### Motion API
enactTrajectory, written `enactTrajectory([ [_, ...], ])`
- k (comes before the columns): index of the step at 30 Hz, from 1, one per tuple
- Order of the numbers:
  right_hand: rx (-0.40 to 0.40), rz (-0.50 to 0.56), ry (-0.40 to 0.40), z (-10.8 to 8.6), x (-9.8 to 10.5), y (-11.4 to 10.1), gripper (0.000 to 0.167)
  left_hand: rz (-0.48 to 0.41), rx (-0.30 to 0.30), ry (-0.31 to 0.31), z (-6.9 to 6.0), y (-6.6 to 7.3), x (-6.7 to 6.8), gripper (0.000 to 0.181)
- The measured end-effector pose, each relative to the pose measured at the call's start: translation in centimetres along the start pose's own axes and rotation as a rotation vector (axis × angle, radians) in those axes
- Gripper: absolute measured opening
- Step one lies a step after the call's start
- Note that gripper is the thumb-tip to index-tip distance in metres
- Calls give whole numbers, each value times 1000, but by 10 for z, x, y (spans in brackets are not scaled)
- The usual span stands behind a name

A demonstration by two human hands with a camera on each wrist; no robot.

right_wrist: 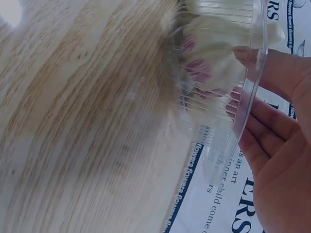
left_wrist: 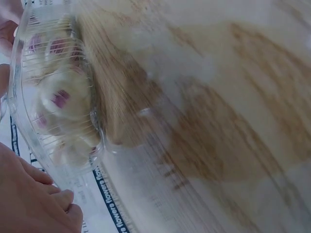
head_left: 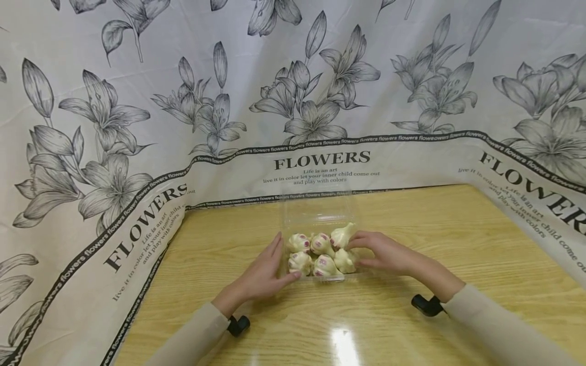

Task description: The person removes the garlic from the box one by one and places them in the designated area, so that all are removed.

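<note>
A clear plastic container (head_left: 320, 209) (left_wrist: 16, 82) (right_wrist: 247, 114) stands with its lid raised at the back. Several pale garlic bulbs (head_left: 300, 264) (left_wrist: 63, 94) (right_wrist: 214, 53) with purple marks lie inside in two rows. My left hand (head_left: 263, 272) (left_wrist: 31, 196) holds the left side, its thumb at the front left corner and its fingers stretched along the wall. On the right side, my right hand (head_left: 384, 252) (right_wrist: 282, 145) grips the rim, thumb over the edge and fingers against the outer wall, partly seen through the plastic.
A wooden table (head_left: 220, 223) lies under the container. White cloth (head_left: 238, 178) printed with flowers and lettering hangs behind it and on both sides. Black straps with mounts (head_left: 239, 325) (head_left: 427, 305) sit at both wrists.
</note>
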State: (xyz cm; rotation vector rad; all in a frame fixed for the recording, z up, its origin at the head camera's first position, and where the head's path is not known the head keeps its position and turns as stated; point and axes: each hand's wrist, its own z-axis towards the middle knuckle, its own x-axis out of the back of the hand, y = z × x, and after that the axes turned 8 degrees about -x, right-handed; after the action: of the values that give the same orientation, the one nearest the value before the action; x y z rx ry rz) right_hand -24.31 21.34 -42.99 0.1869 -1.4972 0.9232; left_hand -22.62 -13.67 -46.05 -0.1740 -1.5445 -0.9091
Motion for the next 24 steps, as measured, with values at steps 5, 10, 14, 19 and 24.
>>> enactTrajectory([
  [5,-29,-3,-19,2,-3,-2,40,4,22,-17,1,1,-1,108],
  [10,-57,-26,-42,3,-6,-6,44,18,31,-25,2,2,-3,108],
  [14,-54,-35,-52,4,-8,-6,46,52,23,-37,2,1,-6,106],
  [19,-53,-36,-55,6,-9,-5,47,73,17,-45,3,1,-8,106],
  [24,-46,-67,-62,7,-10,-5,53,63,15,-40,3,1,-7,106],
])
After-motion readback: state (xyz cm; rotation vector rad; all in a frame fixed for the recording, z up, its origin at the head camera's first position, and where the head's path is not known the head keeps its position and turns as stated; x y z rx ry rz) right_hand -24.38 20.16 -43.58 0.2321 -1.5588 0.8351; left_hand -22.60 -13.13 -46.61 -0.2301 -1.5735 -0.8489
